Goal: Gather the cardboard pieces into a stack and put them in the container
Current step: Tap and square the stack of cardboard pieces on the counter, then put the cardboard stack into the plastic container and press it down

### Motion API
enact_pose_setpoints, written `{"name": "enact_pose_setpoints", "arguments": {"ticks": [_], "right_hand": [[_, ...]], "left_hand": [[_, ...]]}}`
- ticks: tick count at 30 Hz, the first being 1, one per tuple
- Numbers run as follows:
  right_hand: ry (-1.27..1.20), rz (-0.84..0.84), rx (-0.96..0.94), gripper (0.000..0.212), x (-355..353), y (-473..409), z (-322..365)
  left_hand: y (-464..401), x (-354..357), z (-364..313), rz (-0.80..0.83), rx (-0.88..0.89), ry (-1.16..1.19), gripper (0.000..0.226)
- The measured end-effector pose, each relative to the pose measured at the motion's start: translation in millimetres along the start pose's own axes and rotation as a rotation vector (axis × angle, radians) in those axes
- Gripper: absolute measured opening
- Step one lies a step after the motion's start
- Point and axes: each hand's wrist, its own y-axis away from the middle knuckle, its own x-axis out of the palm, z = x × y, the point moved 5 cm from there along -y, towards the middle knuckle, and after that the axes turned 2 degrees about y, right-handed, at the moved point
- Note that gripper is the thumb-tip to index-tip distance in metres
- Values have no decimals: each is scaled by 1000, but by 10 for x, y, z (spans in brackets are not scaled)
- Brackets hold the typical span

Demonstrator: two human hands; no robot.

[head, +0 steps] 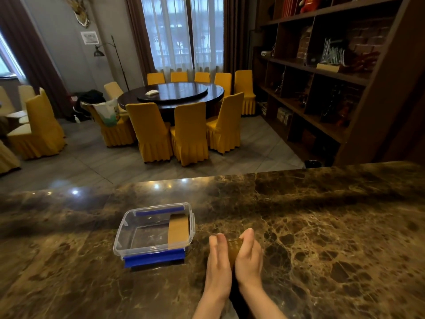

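Both hands are pressed flat against a small stack of cardboard pieces (234, 248), left hand (219, 261) on one side and right hand (249, 259) on the other, fingers straight and close together rather than curled — a squeeze between palms, not a real grip. The stack stands on edge on the marble counter (322, 226), just right of the clear container (128, 236) with blue clips; how many pieces are in it I can't tell, the hands hide most of it. One cardboard piece (179, 231) is already inside, leaning against the container's right wall. Looks like the squaring-up step before the transfer. Main risk: a flat-palm hold has little friction margin, so inner pieces could slide out the bottom when the stack leaves the counter and fan across the polished stone. Second risk — the leaning piece takes up the right side of the tub, so a stack dropped near that wall could land on its edge and sit crooked or tip. Clipping the near rim on the way over would also nudge the light tub.
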Motion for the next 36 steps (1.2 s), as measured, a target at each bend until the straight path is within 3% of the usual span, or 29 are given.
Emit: {"name": "enact_pose_setpoints", "arguments": {"ticks": [2, 5, 8, 12, 16, 21, 22, 25, 27, 30, 36], "right_hand": [[-12, -26, -38, 58, -53, -41, 87], [-13, -42, -70, 54, -120, -115, 133], [-25, -27, -54, 58, -104, -137, 129], [-163, 110, 71, 66, 1, -82, 187], [-330, 308, 181, 66, 25, -60, 238], [-270, 463, 228, 86, 94, -32, 174], [-244, 527, 227, 81, 116, -30, 212], [-157, 697, 94, 37, 168, -66, 392], [-71, 708, -32, 26, 249, -116, 536], [19, 688, -142, 37, 502, -132, 729], [126, 609, -155, 40, 1176, -210, 926]], "left_hand": [[-14, -55, 56, 75, 9, -9, 63], [-23, -239, 164, 187, -30, -178, 41], [87, -294, 274, 333, -14, -401, 61], [128, -229, 147, 168, 139, -445, 45], [57, -227, 111, 77, 81, -372, 28], [59, -271, 33, 70, 51, -415, 20], [43, -315, 18, 68, 34, -397, 21], [-29, -554, -61, 19, -49, -255, 25], [-112, -771, -136, -5, -75, -195, 23], [-256, -1082, -249, -13, -68, -205, 30], [-641, -1687, -416, -99, -96, -197, 23]]}}
